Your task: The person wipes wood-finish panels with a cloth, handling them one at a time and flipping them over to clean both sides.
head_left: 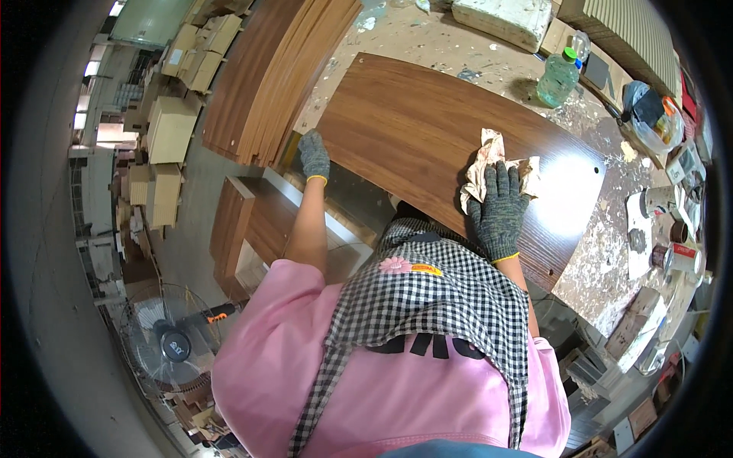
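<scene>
A long brown wood-grain board [405, 114] lies on the worktable in front of me. My right hand [500, 210], in a grey knit glove with a yellow cuff, presses a crumpled, stained pale rag [484, 164] onto the board's face, right of its middle. The rag's edges stick out past the fingers and thumb. My left hand [314, 156], gloved the same way, is at the board's near left corner. Its fingers are curled there and seem to grip the edge, though the fingertips are partly hidden.
Stacked brown boards [282, 76] stand at the left. A green-capped bottle [558, 79], a plastic bag [655, 114] and small tins [679, 258] sit along the right of the paint-spotted worktable [427, 46]. A fan [172, 340] stands on the lower left.
</scene>
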`<state>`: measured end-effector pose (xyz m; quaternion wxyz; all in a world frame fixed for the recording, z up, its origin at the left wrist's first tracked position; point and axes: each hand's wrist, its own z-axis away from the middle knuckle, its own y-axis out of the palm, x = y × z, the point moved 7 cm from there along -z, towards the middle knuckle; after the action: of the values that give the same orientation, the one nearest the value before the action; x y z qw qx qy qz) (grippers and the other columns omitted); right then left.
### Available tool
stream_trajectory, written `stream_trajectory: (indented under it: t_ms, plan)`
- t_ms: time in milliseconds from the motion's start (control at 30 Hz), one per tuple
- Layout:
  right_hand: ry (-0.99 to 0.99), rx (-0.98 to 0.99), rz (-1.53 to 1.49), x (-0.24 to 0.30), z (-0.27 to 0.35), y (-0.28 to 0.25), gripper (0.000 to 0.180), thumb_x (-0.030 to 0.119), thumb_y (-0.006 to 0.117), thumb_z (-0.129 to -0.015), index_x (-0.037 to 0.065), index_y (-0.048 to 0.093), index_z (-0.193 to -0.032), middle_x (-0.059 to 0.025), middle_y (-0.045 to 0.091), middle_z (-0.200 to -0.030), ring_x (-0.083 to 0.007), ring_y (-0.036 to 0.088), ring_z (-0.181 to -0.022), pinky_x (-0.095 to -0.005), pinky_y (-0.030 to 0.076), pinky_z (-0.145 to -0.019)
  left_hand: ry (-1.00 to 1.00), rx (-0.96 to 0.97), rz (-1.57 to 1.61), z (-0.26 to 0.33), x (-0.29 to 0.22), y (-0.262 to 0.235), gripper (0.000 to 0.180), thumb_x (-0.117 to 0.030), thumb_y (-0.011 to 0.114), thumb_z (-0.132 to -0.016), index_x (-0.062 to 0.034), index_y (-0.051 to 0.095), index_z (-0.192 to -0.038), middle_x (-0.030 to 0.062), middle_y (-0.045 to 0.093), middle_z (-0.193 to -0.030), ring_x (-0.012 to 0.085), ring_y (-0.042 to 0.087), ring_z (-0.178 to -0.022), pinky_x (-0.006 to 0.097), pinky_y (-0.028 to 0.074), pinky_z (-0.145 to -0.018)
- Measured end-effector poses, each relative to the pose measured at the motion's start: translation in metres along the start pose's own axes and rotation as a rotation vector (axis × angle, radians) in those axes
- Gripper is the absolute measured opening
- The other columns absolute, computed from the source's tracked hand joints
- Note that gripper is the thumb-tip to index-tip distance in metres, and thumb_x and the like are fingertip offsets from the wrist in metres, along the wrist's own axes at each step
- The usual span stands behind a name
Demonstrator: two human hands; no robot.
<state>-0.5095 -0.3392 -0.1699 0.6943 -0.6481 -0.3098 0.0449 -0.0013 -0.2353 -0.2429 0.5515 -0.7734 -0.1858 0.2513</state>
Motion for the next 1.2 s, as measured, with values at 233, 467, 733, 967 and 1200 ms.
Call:
stream_trajectory:
  t_ms: [233,467,733,967,1200]
  plan:
    - [-0.046,-0.068,-0.098,0.004,0.004,-0.001,0.069,0.030,0.068,-0.080,0.007,0.047,-0.142,-0.0186,0.041,-0.149,-0.0409,0.034,-0.140,-0.0657,0.019,-0.111,0.087,-0.089,-0.025,0.006,0.013,0.008,0.036,-0.018,0.041,-0.103,-0.0004,0.053,-0.132,0.0223,0.053,-0.135,0.0399,0.047,-0.125,0.045,0.036,-0.111]
    - [-0.050,-0.216,-0.132,0.000,0.009,-0.006,0.063,0.027,0.071,-0.078,0.008,0.051,-0.135,-0.0196,0.047,-0.139,-0.0401,0.044,-0.130,-0.0634,0.026,-0.108,-0.107,-0.112,0.207,0.006,0.004,-0.002,0.039,-0.027,0.039,-0.105,-0.0014,0.055,-0.130,0.0207,0.054,-0.136,0.0402,0.045,-0.128,0.044,0.035,-0.113]
    - [-0.037,0.025,-0.031,0.013,-0.013,-0.031,0.037,0.026,0.075,-0.076,0.013,0.071,-0.111,-0.0136,0.057,-0.130,-0.0374,0.049,-0.125,-0.0532,0.042,-0.098,-0.148,-0.139,0.234,0.015,0.023,-0.008,0.043,-0.034,0.039,-0.106,-0.0032,0.057,-0.130,0.0220,0.054,-0.136,0.0377,0.045,-0.130,0.043,0.035,-0.113]
    - [-0.207,0.331,0.032,0.011,-0.041,-0.073,0.052,0.031,0.083,-0.071,0.018,0.071,-0.120,-0.0104,0.061,-0.135,-0.0394,0.054,-0.125,-0.0433,0.048,-0.102,-0.222,-0.127,0.370,0.002,-0.004,-0.014,0.042,-0.032,0.043,-0.105,-0.0014,0.057,-0.129,0.0227,0.055,-0.133,0.0401,0.047,-0.126,0.046,0.038,-0.110]
    - [-0.030,0.205,-0.001,0.035,-0.089,-0.159,0.038,0.026,0.080,-0.072,0.016,0.076,-0.109,-0.0128,0.067,-0.126,-0.0315,0.069,-0.103,-0.0417,0.054,-0.089,-0.090,-0.200,0.237,0.010,0.031,-0.014,0.042,-0.029,0.043,-0.105,0.0011,0.056,-0.131,0.0232,0.057,-0.130,0.0387,0.049,-0.122,0.046,0.036,-0.109]
